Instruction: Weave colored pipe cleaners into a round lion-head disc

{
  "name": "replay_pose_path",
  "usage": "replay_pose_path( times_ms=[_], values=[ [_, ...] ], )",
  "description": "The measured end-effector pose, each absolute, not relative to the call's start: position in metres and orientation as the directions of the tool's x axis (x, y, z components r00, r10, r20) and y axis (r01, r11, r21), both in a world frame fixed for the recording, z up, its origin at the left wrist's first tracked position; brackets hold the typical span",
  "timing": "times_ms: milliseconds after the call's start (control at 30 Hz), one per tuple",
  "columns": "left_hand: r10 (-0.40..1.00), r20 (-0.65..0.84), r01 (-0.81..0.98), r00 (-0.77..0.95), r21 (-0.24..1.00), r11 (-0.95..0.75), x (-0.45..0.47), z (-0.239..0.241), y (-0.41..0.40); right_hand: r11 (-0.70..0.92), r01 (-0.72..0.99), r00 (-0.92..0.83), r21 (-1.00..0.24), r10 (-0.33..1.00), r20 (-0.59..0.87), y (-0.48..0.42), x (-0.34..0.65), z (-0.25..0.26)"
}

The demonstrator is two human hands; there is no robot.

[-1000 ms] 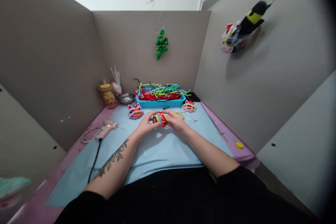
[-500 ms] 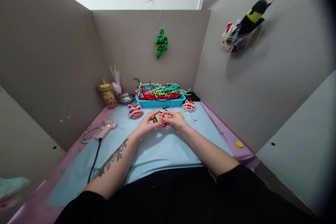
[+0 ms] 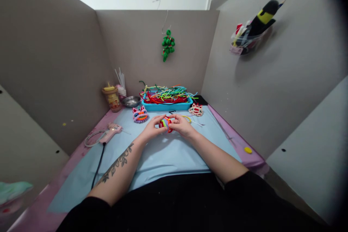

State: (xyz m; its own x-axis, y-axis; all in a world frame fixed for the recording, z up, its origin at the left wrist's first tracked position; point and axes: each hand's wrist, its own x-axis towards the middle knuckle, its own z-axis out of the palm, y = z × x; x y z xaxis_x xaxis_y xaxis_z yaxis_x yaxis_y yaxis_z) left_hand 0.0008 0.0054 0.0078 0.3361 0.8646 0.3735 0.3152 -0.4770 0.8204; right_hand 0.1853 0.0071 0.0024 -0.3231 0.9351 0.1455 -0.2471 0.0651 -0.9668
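Both of my hands meet over the light blue mat (image 3: pixel 168 156), pinching a small multicoloured pipe-cleaner figure (image 3: pixel 165 123) with red, yellow and green in it. My left hand (image 3: pixel 151 129) grips it from the left with curled fingers. My right hand (image 3: pixel 182 125) grips it from the right, fingers closed on it. A yellow pipe cleaner (image 3: pixel 187 117) trails out past my right hand on the mat.
A blue tray (image 3: pixel 166 107) heaped with coloured pipe cleaners stands at the back. Two finished figures lie near it, one purple (image 3: pixel 140 114), one red and white (image 3: pixel 196 110). A pink glue gun (image 3: pixel 110 133) with cord lies left; cup (image 3: pixel 111 98) and steel bowl (image 3: pixel 131 101) behind. Grey partitions enclose the desk.
My hands have stayed in place on the figure with only slight finger shifts. Nothing else has moved.
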Motion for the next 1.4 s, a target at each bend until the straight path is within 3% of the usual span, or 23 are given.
replay_pose_path(
  times_ms=[367,533,767,900,1200,1400],
  values=[
    [0.931,0.230,0.159,0.282,0.946,-0.282,0.004,0.005,0.005,0.125,-0.171,-0.312,-0.977,0.934,0.174,0.005,0.186,0.005],
    [0.928,0.320,0.150,0.188,0.925,-0.349,0.007,0.000,0.010,0.059,-0.314,-0.242,-0.948,0.960,0.140,0.007,0.181,0.004],
    [0.835,0.439,0.327,0.332,0.776,-0.539,0.008,-0.002,0.009,-0.044,-0.493,-0.210,-0.869,0.975,0.069,0.011,0.177,0.004],
    [0.815,0.450,0.261,0.364,0.791,-0.553,0.009,-0.004,0.010,-0.076,-0.527,-0.243,-0.847,0.968,0.064,0.012,0.178,0.003],
    [0.846,0.425,0.204,0.323,0.841,-0.500,0.006,-0.004,0.014,-0.018,-0.442,-0.194,-0.897,0.978,0.076,0.007,0.180,0.006],
    [0.828,0.472,0.270,0.303,0.790,-0.550,0.002,-0.001,0.013,0.016,-0.342,-0.166,-0.939,0.983,0.077,0.011,0.181,0.000]
  ],
)
